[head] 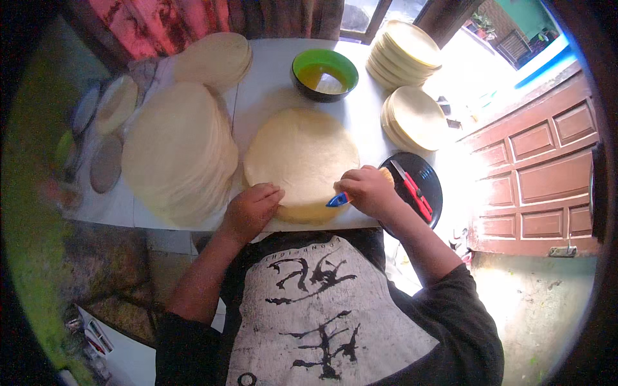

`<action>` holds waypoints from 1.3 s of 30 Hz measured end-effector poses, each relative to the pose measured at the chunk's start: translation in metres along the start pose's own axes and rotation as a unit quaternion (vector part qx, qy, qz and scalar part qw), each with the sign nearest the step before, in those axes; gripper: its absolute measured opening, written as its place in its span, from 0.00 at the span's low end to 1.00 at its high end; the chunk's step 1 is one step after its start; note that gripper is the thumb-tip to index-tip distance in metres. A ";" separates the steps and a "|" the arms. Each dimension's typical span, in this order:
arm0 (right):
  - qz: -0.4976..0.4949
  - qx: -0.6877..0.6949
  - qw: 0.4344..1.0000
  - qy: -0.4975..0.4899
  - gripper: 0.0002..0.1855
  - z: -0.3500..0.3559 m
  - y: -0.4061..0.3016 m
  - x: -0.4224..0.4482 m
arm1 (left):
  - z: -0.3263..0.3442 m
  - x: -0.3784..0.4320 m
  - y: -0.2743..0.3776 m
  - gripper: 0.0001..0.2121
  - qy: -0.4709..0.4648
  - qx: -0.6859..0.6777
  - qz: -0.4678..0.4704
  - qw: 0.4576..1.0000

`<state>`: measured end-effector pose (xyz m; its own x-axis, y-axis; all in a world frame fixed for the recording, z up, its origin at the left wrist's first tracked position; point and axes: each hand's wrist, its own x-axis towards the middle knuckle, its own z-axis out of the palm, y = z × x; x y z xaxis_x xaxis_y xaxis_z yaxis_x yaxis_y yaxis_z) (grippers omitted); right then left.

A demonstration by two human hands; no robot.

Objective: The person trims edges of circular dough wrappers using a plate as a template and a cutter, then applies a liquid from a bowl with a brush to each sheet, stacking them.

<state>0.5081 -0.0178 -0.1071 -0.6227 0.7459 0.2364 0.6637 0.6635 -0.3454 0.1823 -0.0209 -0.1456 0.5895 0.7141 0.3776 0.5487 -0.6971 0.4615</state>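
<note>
A stack of thin round dough sheets (pixel 301 149) lies on the white tiled table before me. My left hand (pixel 256 207) rests at its near left edge, fingers together on the sheet's rim; whether they pinch it I cannot tell. At the near right edge my right hand (pixel 367 190) is closed around a brush with a blue handle (pixel 337 199) pointing left and pale bristles (pixel 386 176) at the right. Beyond the stack stands a green bowl (pixel 325 75), dark outside, with yellow liquid. A black plate (pixel 432 178) at the right holds a red-handled knife (pixel 413 190) and another red-handled tool.
A tall stack of larger round sheets (pixel 169 144) stands at the left, with another stack (pixel 212 60) behind it. Two stacks of smaller rounds (pixel 403 53) (pixel 417 118) are at the back right. The table's near edge runs close to my body.
</note>
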 end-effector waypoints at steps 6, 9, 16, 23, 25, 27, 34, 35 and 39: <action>-0.006 -0.034 0.999 0.004 0.15 -0.005 -0.006 -0.012 | 0.005 -0.008 0.010 0.15 0.014 -0.004 0.026 1.000; -0.010 -0.028 1.000 0.010 0.16 -0.003 -0.003 -0.017 | 0.008 -0.009 0.012 0.15 0.021 -0.013 0.028 0.999; 0.015 -0.023 0.999 -0.020 0.11 0.000 -0.003 -0.022 | 0.009 -0.013 0.015 0.13 0.054 0.073 0.042 0.995; 0.091 0.115 0.986 0.076 0.20 -0.032 -0.014 0.049 | 0.004 -0.030 0.016 0.14 0.026 0.089 -0.024 0.995; 0.009 -0.005 0.972 0.236 0.16 -0.019 -0.020 0.087 | 0.003 -0.030 0.006 0.16 -0.005 0.148 0.002 0.989; 0.116 -0.019 0.982 0.146 0.14 -0.005 -0.027 0.105 | 0.002 -0.026 0.002 0.16 0.009 0.126 -0.013 0.992; 0.067 0.013 0.997 -0.035 0.10 0.036 -0.079 0.089 | 0.008 -0.031 -0.009 0.16 0.036 0.073 -0.072 0.994; -0.036 0.087 0.993 -0.066 0.09 0.032 -0.086 0.086 | 0.010 -0.035 -0.013 0.16 0.035 0.071 -0.069 0.994; 0.101 0.149 0.983 -0.021 0.10 0.021 -0.009 0.086 | 0.016 -0.039 -0.017 0.14 0.091 0.072 -0.056 0.992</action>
<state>0.4396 0.0392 -0.1029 -0.5112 0.8537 0.0991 0.6291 0.4503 -0.6336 0.1595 -0.0381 -0.1814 0.4106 0.7790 0.4739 0.6913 -0.6049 0.3953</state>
